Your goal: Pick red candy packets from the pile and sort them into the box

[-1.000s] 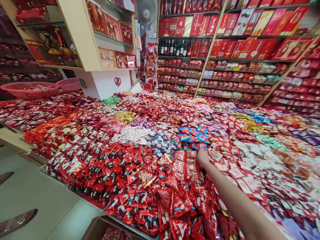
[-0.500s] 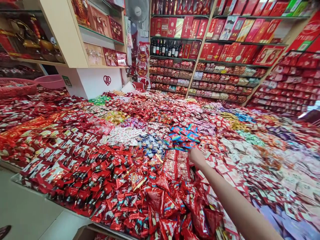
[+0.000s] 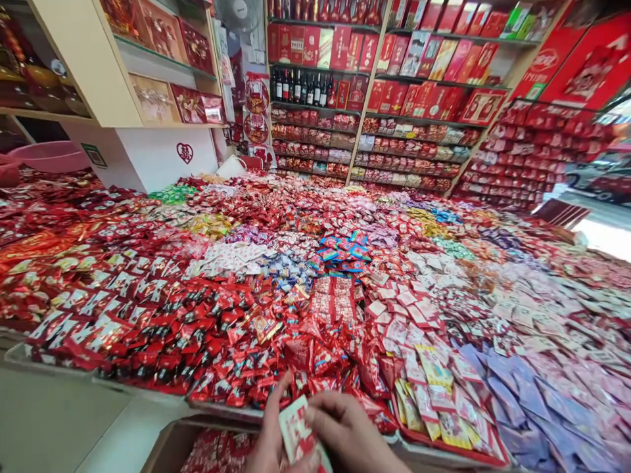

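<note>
Low in the view, my two hands come together over the near edge of the candy display. A small white-and-red packet (image 3: 297, 430) is between them. My left hand (image 3: 273, 433) grips it from the left, with the thumb across its lower part. From the right, my right hand (image 3: 342, 427) pinches the packet's upper edge with bent fingers. Just beyond the hands lie red triangular candy packets (image 3: 300, 351). Farther back are red-and-white patterned packs (image 3: 332, 299) and a heap of blue-and-red packets (image 3: 345, 253).
Below the hands, a cardboard box (image 3: 170, 447) holds red packets. Lilac packets (image 3: 527, 394) and yellow-and-pink packets (image 3: 436, 368) lie to the right. Shelves at the back bear wine bottles (image 3: 300, 89) and red boxes (image 3: 300, 45). A white pillar (image 3: 162, 157) rises at left.
My right arm has drawn back from beside the blue-and-red packets to the near edge. Both hands now show, holding a white-and-red packet. The view has turned slightly right.
</note>
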A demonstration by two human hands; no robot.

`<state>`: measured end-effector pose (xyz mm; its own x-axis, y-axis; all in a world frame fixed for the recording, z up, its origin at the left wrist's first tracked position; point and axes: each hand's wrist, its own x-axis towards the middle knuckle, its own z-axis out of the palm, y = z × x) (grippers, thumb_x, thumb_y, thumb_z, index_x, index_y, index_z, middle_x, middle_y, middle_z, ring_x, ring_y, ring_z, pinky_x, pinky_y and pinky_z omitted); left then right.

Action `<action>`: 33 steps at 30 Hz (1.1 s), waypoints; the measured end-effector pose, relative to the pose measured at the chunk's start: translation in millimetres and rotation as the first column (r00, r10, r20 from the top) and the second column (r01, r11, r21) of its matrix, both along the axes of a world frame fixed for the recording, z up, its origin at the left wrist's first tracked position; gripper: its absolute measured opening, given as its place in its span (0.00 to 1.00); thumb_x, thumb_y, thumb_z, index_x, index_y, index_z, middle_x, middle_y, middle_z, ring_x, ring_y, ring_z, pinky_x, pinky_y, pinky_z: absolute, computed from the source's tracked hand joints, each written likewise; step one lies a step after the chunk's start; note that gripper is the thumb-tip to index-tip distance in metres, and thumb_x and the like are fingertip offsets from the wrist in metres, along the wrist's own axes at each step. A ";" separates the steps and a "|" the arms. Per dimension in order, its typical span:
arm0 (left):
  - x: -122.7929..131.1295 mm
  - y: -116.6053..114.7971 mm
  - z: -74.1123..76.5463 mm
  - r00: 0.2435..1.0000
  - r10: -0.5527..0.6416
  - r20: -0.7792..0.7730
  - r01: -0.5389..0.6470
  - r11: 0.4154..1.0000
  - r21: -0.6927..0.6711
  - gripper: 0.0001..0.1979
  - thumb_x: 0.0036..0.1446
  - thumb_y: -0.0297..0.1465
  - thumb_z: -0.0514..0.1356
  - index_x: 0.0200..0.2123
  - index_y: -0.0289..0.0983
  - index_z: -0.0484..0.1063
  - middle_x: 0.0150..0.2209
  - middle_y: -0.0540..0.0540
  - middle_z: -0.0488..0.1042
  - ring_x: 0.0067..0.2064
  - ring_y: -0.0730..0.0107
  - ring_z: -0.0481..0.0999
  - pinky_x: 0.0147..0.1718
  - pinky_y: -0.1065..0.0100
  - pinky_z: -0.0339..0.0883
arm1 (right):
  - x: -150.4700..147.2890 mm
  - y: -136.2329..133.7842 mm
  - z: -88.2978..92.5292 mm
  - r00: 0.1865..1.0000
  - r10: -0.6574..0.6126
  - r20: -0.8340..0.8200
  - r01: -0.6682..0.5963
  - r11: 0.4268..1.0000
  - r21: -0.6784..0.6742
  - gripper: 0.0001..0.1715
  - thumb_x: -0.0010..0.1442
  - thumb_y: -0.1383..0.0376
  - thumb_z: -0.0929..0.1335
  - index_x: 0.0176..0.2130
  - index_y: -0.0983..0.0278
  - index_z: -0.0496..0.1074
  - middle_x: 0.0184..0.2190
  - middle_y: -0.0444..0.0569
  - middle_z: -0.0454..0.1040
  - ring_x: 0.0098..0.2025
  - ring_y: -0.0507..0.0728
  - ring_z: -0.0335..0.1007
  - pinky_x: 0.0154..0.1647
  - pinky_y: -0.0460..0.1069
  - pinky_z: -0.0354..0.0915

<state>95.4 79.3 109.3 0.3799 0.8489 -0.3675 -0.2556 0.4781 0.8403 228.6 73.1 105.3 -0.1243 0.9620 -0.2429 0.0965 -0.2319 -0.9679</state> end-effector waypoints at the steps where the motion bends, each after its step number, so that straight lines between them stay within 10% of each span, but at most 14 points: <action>1: 1.6 -1.1 4.6 0.998 -0.040 0.054 0.040 0.999 0.007 0.51 0.33 0.37 0.65 0.56 0.46 0.35 0.37 0.47 0.74 0.34 0.65 0.73 0.36 0.62 0.63 | -0.7 0.4 2.6 0.995 -0.078 -0.054 0.080 0.996 0.026 0.15 0.48 0.56 0.66 0.24 0.66 0.70 0.22 0.44 0.66 0.26 0.50 0.59 0.28 0.44 0.57; 4: 1.6 -5.9 11.8 0.983 -0.080 0.168 0.083 0.997 -0.006 0.49 0.38 0.31 0.64 0.55 0.48 0.31 0.43 0.44 0.71 0.36 0.68 0.72 0.37 0.63 0.63 | 1.2 2.7 16.4 0.953 -0.237 -0.189 0.242 0.970 0.001 0.14 0.45 0.57 0.68 0.22 0.66 0.69 0.22 0.44 0.66 0.25 0.50 0.59 0.27 0.45 0.57; 9: 1.1 -8.9 7.5 0.996 -0.036 0.080 0.042 0.996 -0.078 0.24 0.42 0.31 0.62 0.43 0.38 0.58 0.37 0.44 0.75 0.27 0.71 0.71 0.27 0.66 0.67 | -1.3 1.5 27.4 0.898 -0.319 -0.303 0.303 0.948 -0.099 0.14 0.45 0.57 0.68 0.25 0.67 0.68 0.17 0.40 0.64 0.19 0.46 0.53 0.20 0.43 0.52; 14: 0.1 -4.9 5.1 0.991 0.100 0.091 -0.101 0.995 0.007 0.14 0.42 0.29 0.61 0.36 0.38 0.67 0.36 0.48 0.77 0.39 0.67 0.72 0.39 0.68 0.65 | -11.2 -4.2 23.4 0.924 -0.177 -0.338 0.202 0.979 0.039 0.12 0.46 0.61 0.69 0.32 0.66 0.70 0.28 0.46 0.72 0.31 0.52 0.66 0.33 0.46 0.61; 17: -7.3 -2.5 -1.6 0.995 0.059 0.086 -0.059 0.998 -0.004 0.13 0.43 0.29 0.61 0.36 0.38 0.66 0.31 0.49 0.77 0.30 0.72 0.74 0.29 0.72 0.67 | -7.8 -9.1 21.2 0.967 -0.126 -0.222 0.164 0.974 0.159 0.11 0.48 0.61 0.68 0.33 0.64 0.71 0.30 0.48 0.73 0.33 0.54 0.67 0.35 0.49 0.62; 22: -22.7 -1.0 -8.7 0.991 -0.084 0.104 0.104 0.973 -0.207 0.13 0.47 0.39 0.56 0.36 0.39 0.62 0.15 0.54 0.73 0.12 0.78 0.68 0.11 0.78 0.58 | 4.8 -11.6 23.6 0.973 -0.133 0.190 -0.019 0.770 0.638 0.11 0.53 0.70 0.64 0.38 0.58 0.68 0.35 0.46 0.73 0.38 0.53 0.66 0.42 0.50 0.61; 26: -26.6 -0.2 7.6 0.980 -0.110 0.168 0.156 0.943 -0.294 0.18 0.49 0.40 0.53 0.42 0.37 0.62 0.16 0.51 0.73 0.12 0.77 0.69 0.10 0.80 0.56 | 4.5 -10.9 23.8 0.933 -0.065 0.353 -0.236 0.632 0.739 0.19 0.53 0.75 0.63 0.42 0.56 0.65 0.37 0.45 0.74 0.38 0.51 0.66 0.44 0.50 0.60; 30: -22.2 1.1 18.0 0.982 -0.111 0.154 0.154 0.939 -0.306 0.16 0.48 0.31 0.57 0.42 0.36 0.66 0.17 0.52 0.74 0.12 0.79 0.67 0.11 0.77 0.62 | 2.3 -14.5 18.1 0.959 -0.079 0.271 -0.150 0.669 0.728 0.18 0.54 0.74 0.61 0.42 0.56 0.66 0.42 0.47 0.71 0.45 0.53 0.64 0.46 0.51 0.60; 33: -15.3 -0.3 16.5 0.985 -0.046 0.169 0.088 0.964 -0.250 0.11 0.45 0.29 0.59 0.36 0.35 0.71 0.18 0.52 0.75 0.19 0.75 0.72 0.21 0.73 0.67 | -0.8 -18.2 13.5 0.980 -0.177 0.088 0.105 0.843 0.528 0.13 0.56 0.68 0.60 0.41 0.58 0.67 0.43 0.50 0.69 0.45 0.55 0.64 0.45 0.51 0.61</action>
